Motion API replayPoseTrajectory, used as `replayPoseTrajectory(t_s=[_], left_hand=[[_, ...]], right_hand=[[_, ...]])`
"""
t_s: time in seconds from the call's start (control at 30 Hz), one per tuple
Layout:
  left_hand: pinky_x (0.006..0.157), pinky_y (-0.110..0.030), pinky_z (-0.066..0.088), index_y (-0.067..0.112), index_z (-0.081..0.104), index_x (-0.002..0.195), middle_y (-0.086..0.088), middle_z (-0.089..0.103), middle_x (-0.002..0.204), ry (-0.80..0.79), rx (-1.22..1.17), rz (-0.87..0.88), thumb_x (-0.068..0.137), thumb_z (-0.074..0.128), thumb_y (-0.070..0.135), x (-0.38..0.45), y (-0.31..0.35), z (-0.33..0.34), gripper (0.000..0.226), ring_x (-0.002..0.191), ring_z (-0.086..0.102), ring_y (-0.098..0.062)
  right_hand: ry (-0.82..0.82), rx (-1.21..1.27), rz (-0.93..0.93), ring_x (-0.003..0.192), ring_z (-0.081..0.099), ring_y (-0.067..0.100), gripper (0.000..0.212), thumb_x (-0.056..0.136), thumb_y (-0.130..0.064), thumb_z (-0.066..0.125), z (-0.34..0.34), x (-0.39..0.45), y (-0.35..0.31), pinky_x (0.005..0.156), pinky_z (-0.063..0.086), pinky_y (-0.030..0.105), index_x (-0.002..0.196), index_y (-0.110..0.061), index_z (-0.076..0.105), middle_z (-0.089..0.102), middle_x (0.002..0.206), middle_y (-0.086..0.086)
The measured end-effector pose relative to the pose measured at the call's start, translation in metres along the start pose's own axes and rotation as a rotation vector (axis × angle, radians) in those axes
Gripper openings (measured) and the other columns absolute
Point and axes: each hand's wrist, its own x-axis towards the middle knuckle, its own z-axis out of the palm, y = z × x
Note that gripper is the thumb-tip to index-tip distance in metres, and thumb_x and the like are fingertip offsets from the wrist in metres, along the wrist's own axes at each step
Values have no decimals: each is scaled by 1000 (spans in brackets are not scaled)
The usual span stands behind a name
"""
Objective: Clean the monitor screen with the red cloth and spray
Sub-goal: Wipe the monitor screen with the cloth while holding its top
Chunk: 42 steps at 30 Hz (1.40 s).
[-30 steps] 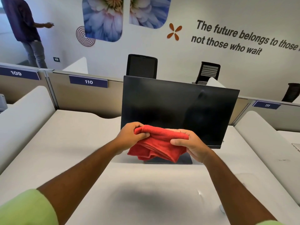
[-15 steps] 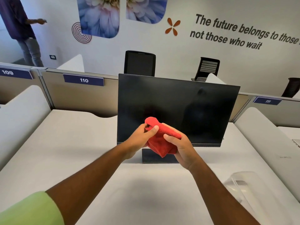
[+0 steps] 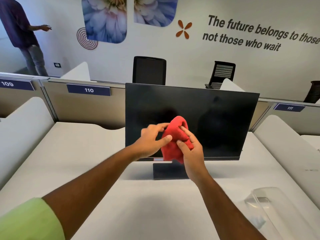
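Head view: bunched red fabric cloth [image 3: 174, 142] held between left hand [image 3: 152, 141] and right hand [image 3: 190, 151], both grips curled onto it, fingertips pinching the folds. Directly beyond, upright flat black monitor screen [image 3: 216, 122], long axis left to right. Right hand nearer mid-screen. Likely next: forward press onto glass. Clear plastic spray bottle [image 3: 266, 210] lying on white worktop [image 3: 147, 205], lower right, well apart.
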Motion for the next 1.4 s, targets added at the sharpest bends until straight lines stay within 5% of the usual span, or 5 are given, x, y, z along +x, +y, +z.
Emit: replayPoseTrajectory(t_s=[0.23, 0.33, 0.87, 1.17, 1.4], left_hand=[[118, -37, 23, 14, 51, 141, -10, 43, 146, 525, 530, 303, 94, 61, 29, 47, 21, -101, 50, 139, 34, -28], [121, -44, 19, 15, 41, 150, -11, 36, 156, 467, 641, 225, 99, 55, 29, 66, 24, -132, 54, 145, 29, -30], [121, -53, 15, 16, 31, 154, -12, 15, 166, 328, 589, 85, 106, 42, 28, 79, 8, -129, 51, 154, -6, -33], [119, -54, 18, 17, 31, 153, -12, 6, 168, 356, 579, 95, 105, 45, 22, 86, 0, -126, 51, 153, -16, -34], [119, -59, 15, 15, 29, 154, -12, 8, 167, 329, 547, 58, 105, 44, 22, 82, -3, -131, 52, 152, -16, -35]], right_hand=[[529, -550, -416, 140, 53, 24, 45, 97, -1, 64, -24, 69, -15, 116, 40, 19, 139, -17, 64, 53, 153, 6], [657, -780, -399, 147, 44, 31, 52, 99, -9, 68, -35, 98, -23, 116, 46, 41, 148, -22, 56, 40, 165, 7], [319, -1168, -836, 160, 20, 35, 64, 104, -7, 55, 18, 115, 10, 123, 37, 53, 162, -28, 37, 23, 173, 3], [804, -781, -389, 153, 34, 38, 67, 96, 8, 48, 4, 145, -28, 123, 37, 46, 155, -22, 50, 35, 169, 5], [197, -1124, -903, 158, 25, 36, 61, 100, -1, 53, 95, 98, 24, 126, 27, 53, 154, -28, 51, 34, 170, 2]])
